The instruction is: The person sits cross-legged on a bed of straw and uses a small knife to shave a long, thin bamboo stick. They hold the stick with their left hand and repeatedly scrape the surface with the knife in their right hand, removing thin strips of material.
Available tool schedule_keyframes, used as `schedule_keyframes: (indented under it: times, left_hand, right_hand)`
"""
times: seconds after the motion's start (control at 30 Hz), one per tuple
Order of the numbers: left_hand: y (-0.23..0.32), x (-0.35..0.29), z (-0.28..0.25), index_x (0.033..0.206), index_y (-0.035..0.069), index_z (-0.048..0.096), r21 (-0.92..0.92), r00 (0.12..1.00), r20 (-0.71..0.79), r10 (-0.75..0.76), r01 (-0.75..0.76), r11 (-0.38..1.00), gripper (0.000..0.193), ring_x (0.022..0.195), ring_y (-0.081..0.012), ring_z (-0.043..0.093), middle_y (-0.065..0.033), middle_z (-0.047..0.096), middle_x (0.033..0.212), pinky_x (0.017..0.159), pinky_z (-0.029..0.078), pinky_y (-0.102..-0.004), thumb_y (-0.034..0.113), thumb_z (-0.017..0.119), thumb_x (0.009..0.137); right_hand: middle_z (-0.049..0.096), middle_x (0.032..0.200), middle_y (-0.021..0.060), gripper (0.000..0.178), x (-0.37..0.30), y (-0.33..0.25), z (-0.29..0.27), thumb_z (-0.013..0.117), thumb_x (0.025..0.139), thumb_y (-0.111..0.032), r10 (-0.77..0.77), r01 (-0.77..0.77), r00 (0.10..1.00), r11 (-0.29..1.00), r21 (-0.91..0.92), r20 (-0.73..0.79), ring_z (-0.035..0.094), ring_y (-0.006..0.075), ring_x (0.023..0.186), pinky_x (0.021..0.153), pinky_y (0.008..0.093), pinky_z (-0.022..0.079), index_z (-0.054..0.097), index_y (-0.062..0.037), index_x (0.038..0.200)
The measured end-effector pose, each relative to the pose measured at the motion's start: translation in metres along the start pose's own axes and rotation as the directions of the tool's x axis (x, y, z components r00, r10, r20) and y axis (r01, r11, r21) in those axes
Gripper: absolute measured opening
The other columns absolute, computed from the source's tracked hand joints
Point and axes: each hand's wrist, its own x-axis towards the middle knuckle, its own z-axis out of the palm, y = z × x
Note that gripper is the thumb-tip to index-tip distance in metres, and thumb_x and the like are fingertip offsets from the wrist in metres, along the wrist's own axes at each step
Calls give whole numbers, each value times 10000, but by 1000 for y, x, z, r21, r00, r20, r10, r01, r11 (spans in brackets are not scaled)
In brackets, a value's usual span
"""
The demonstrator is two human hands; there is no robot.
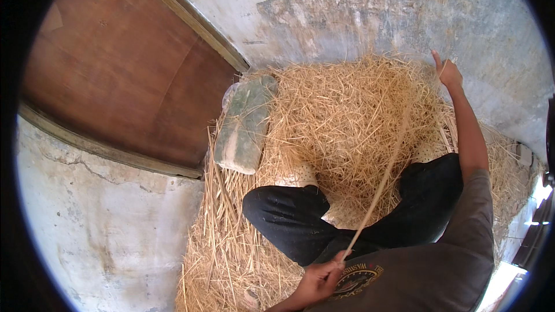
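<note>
My left hand (322, 281) is low in the picture, close to my shirt, its fingers closed round the near end of a long straw strand (378, 192). The strand slants up and away to the right, over my bent legs, and blurs into the heap of dry straw (347, 112). At full reach, my right hand (450, 74) is beside the far right edge of the heap, near the wall. One digit points up and the other fingers are curled; what they hold, if anything, is too small to make out.
A worn green-and-tan block-like bundle (247, 124) lies left of the heap. Longer stalks (222, 214) spread along the left. A brown panel in a wooden frame (133, 69) and a stained wall (358, 14) stand close by. My dark-trousered legs (289, 219) are folded in front.
</note>
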Motion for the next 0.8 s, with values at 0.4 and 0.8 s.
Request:
schedule_keyframes:
  times: [0.4,0.8]
  left_hand:
    - [12,94,-29,1231,-36,542,-686,971,-141,-195,46,726,330,430,-44,287,46,365,530,456,285,-213,184,462,998]
    - [24,100,-20,1300,5,527,-155,965,-259,-50,10,988,347,499,19,295,116,372,585,448,209,-176,136,496,980]
  right_hand:
    - [645,736,103,631,-161,-97,-34,584,753,-705,-632,699,609,713,52,479,648,275,733,638,422,494,646,-77,785]
    - [519,443,122,757,-264,-166,-44,458,778,-769,-880,805,425,475,357,214,555,286,397,399,406,435,593,-61,547]
